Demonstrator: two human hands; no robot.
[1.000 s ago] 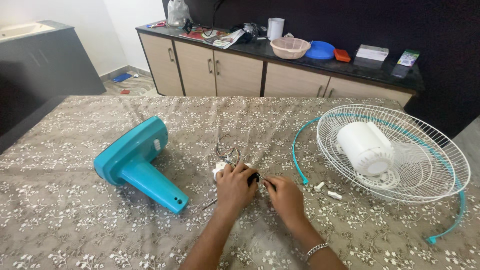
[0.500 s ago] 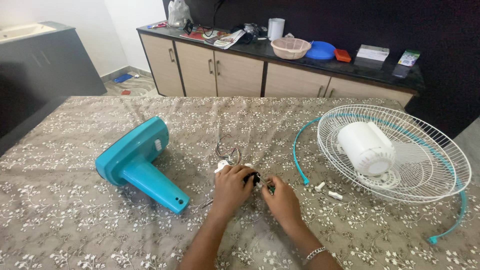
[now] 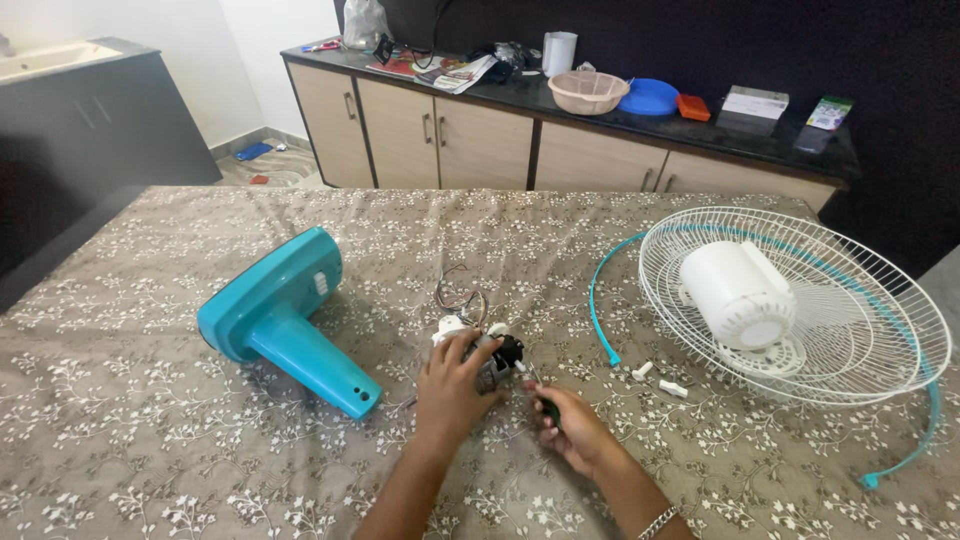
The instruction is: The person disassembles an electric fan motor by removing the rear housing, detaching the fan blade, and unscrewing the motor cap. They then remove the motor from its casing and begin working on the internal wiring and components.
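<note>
Head view looks down on a table (image 3: 150, 440) covered by a brown cloth with a white flower pattern. Near its middle the left hand (image 3: 452, 385) rests over a small white and black switch part (image 3: 490, 348), its fingers (image 3: 470, 345) curled round the near side of the part and touching it, so the part sits just past the fingertips with its top showing. A bundle of coloured wires (image 3: 458, 297) loops up from the part on the far side. Just to the right, the right hand (image 3: 572, 428) lies close to the cloth with its fingers (image 3: 545, 402) closed on a thin screwdriver (image 3: 542, 398) with a dark green handle, the tip pointing toward the part; whether the tip touches it cannot be told. A teal fan base (image 3: 280, 315) lies on its side to the left. On the right sit a white wire fan guard (image 3: 880, 300), a white motor housing (image 3: 735, 295) inside it, and a teal rim ring (image 3: 598, 320). Two small white pieces (image 3: 658, 380) lie between the hands and the guard. Behind the table stands a dark-topped cabinet (image 3: 480, 140) carrying a pink basket (image 3: 588, 92) and a blue plate (image 3: 650, 97).
</note>
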